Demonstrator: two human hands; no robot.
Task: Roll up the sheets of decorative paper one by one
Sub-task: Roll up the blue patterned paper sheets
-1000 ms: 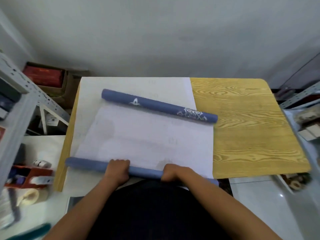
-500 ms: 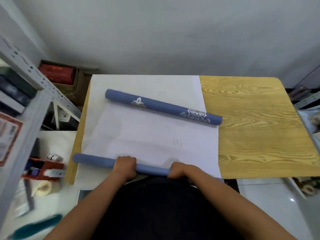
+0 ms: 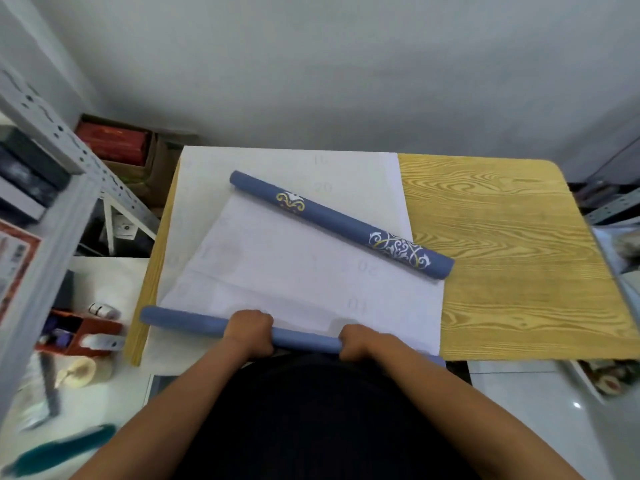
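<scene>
The near roll (image 3: 187, 320) of the blue decorative paper is being gripped by both hands, which are set apart along its length. The left hand (image 3: 250, 332) is being closed over the roll near its middle, fingers curled round the top, and the right hand (image 3: 360, 342) is being clamped on it further to the right in the same way. This rolled end is being held along the near edge of the wooden table (image 3: 519, 265), its left tip reaching past the table's corner.

From the roll, the unrolled part of the sheet (image 3: 304, 271) is being shown white side up (faint numbers are showing through it), and it is being stretched across the table toward the far roll (image 3: 341, 225). That far end is lying slantwise, its blue outer face being marked with a white and gold ornamental pattern, and its right tip is resting over the bare wood. Under both, another white sheet (image 3: 287, 168) is covering the left half of the table.

To the left, a grey metal shelf (image 3: 52, 140) is standing, and a red tape dispenser (image 3: 83, 336) is sitting on a white surface below it.
</scene>
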